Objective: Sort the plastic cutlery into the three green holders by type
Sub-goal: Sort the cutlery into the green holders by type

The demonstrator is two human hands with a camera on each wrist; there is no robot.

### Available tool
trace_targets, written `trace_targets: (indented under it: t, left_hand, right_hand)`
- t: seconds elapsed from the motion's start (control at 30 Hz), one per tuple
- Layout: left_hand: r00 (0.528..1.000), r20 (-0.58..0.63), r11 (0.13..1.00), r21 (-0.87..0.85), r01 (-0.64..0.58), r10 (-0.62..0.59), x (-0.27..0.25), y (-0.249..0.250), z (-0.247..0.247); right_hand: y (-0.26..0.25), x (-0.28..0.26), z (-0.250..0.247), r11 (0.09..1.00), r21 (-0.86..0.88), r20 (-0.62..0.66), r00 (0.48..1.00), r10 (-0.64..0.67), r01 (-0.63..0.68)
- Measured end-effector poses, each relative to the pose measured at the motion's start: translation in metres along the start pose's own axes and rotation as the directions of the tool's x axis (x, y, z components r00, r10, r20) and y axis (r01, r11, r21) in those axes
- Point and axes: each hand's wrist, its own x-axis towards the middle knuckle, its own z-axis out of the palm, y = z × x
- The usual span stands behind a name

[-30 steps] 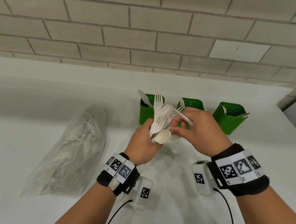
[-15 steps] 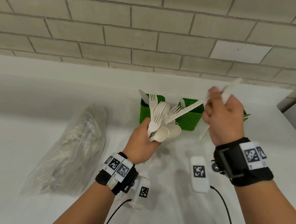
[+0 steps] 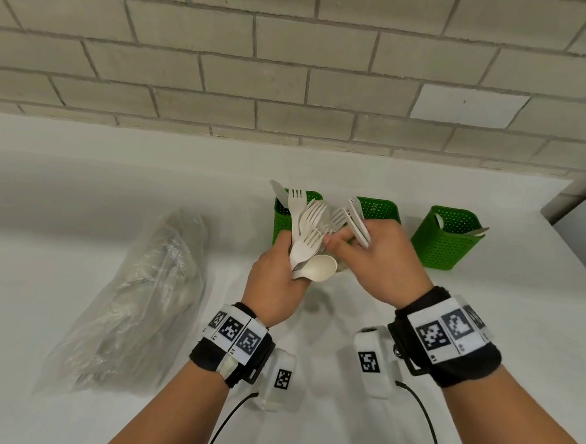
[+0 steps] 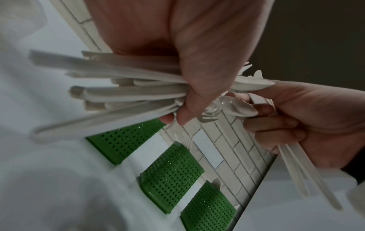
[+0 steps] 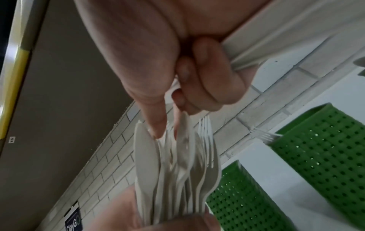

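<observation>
My left hand (image 3: 291,256) grips a fanned bundle of white plastic forks and spoons (image 3: 309,236) above the table, in front of the left green holder (image 3: 281,221). My right hand (image 3: 338,240) holds a few white knives (image 3: 360,222) under its curled fingers, while its thumb and forefinger reach into the bundle's heads (image 5: 173,156). The knife handles (image 4: 300,171) hang below that hand. A knife tip sticks up from the left holder. The middle holder (image 3: 378,210) shows a fork, and the right holder (image 3: 448,238) has spoons.
A crumpled clear plastic bag (image 3: 136,298) with more cutlery lies on the white table (image 3: 79,208) to the left. A brick wall (image 3: 293,84) runs close behind the holders. The table's right edge is near the right holder.
Half a second ago my right hand was raised to the right, drawing a knife out of the bundle. It has come back to the bundle with the knives tucked in its fingers. The left hand stayed put.
</observation>
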Motion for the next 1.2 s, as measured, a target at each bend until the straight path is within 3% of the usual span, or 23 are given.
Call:
trace_targets:
  t: [0.13,0.27,0.4,0.47,0.53,0.6,0.67,0.8,0.93,1.03,1.2]
  left_hand:
    - [1.000,-0.001,1.000,0.005,-0.012,0.012,0.000,-0.002,-0.001]
    - [1.000,-0.001,0.997,-0.082,0.002,-0.002,-0.002,-0.001,-0.004]
    - [0.999,0.041,0.986,-0.165,-0.010,0.017,-0.002,0.004,-0.006]
    - [0.998,0.060,0.954,-0.297,0.044,-0.028,-0.001,0.005,-0.006]
    - [0.981,0.077,0.837,-0.512,0.194,-0.180,-0.002,0.004,-0.007]
    - [0.935,0.165,0.592,-0.735,0.329,-0.315,-0.002,0.000,-0.009]
    - [0.898,0.274,0.351,-0.850,0.394,-0.344,-0.001,-0.004,-0.012]
    - [0.877,0.400,0.074,-0.899,0.433,-0.267,-0.001,-0.009,-0.018]
    - [0.895,0.418,-0.063,-0.908,0.413,-0.154,-0.005,-0.015,-0.019]
    - [0.910,0.409,-0.102,-0.910,0.402,-0.067,-0.006,-0.015,-0.019]
    - [0.911,0.411,-0.127,-0.903,0.411,0.029,-0.006,-0.012,-0.020]
  right_hand:
    - [-0.004,0.002,0.006,0.999,0.035,-0.035,0.999,0.033,-0.032]
    - [-0.008,0.007,-0.002,0.985,0.171,-0.285,0.958,0.013,0.038]
    - [-0.005,0.006,0.003,0.998,0.048,-0.169,0.985,-0.037,0.046]
    - [-0.005,0.010,-0.001,0.984,0.173,-0.290,0.957,0.019,0.033]
    - [-0.010,0.018,-0.019,0.863,0.500,-0.443,0.876,0.192,0.064]
    - [-0.012,0.025,-0.037,0.700,0.707,-0.464,0.811,0.356,0.097]
    - [-0.006,0.025,-0.044,0.650,0.756,-0.441,0.796,0.414,0.081]
    - [0.012,0.022,-0.031,0.611,0.788,-0.416,0.799,0.435,0.077]
    - [0.032,0.016,-0.005,0.684,0.728,-0.420,0.818,0.394,0.045]
    - [0.052,0.008,0.018,0.808,0.588,-0.401,0.852,0.337,-0.043]
    - [0.089,-0.007,0.047,0.925,0.309,-0.193,0.937,0.290,-0.223]
